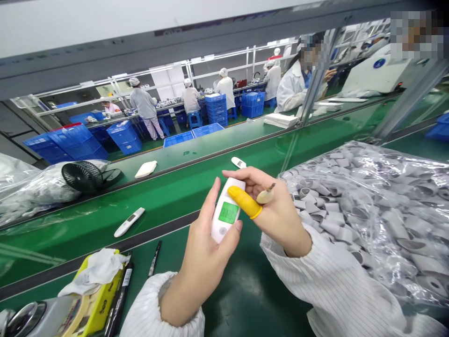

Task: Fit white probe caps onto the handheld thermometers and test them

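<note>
A white handheld thermometer-like device (220, 232) with a lit green screen is held upright between both hands. My left hand (206, 252) wraps its lower part, the thumb along the right edge. My right hand (271, 206) grips its upper right side; a yellow finger cot (244, 201) covers the thumb, which lies above the screen. A small pale piece with a dark tip (265, 194) sticks out between the right hand's fingers. Beyond the hands, a similar white device (239, 162) lies on the green belt (175, 191), and another (129, 222) lies to the left.
A big clear bag of grey-white plastic parts (368, 201) fills the right. At lower left are a yellow tray (105, 299) with a white cloth and a black pen (155, 258). A black fan (82, 176) stands behind the belt. Several people work beyond.
</note>
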